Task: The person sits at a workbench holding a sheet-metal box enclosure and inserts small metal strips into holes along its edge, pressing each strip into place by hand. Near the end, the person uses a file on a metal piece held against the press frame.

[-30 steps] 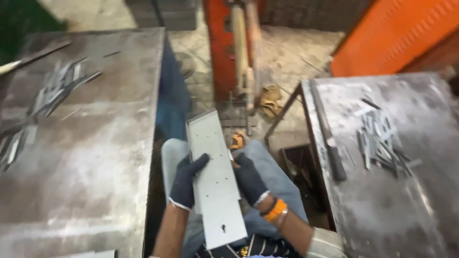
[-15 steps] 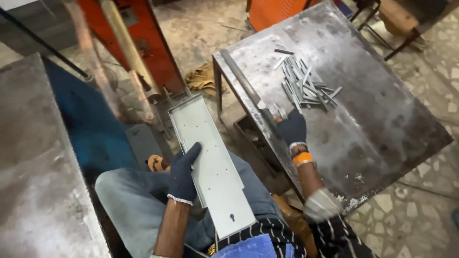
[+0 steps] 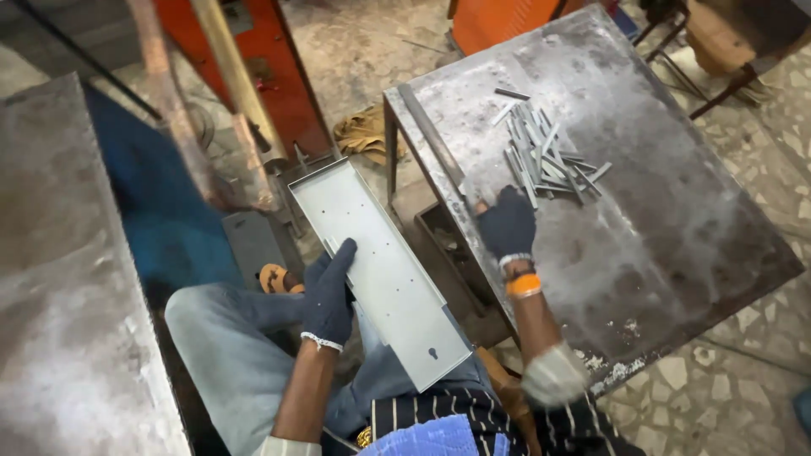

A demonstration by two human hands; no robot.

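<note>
A long pale grey sheet-metal tray (image 3: 380, 270) with folded edges and small holes lies across my lap. My left hand (image 3: 329, 291), in a dark glove, grips its left edge near the middle. My right hand (image 3: 507, 224), also gloved and with an orange wristband, rests on the worn metal table (image 3: 676, 236) at my right, just short of a pile of several short metal strips (image 3: 545, 156). Whether its fingers hold a strip is hidden from view.
A long steel bar (image 3: 431, 143) lies along the right table's left edge. A red machine frame with rusty upright rods (image 3: 245, 93) stands ahead. Another grey metal table (image 3: 68, 279) is at my left. A dark box (image 3: 448, 253) sits under the right table.
My right hand left the tray and reached to the right table beside the strips. The left hand stayed on the tray's edge. My view swung to the right.
</note>
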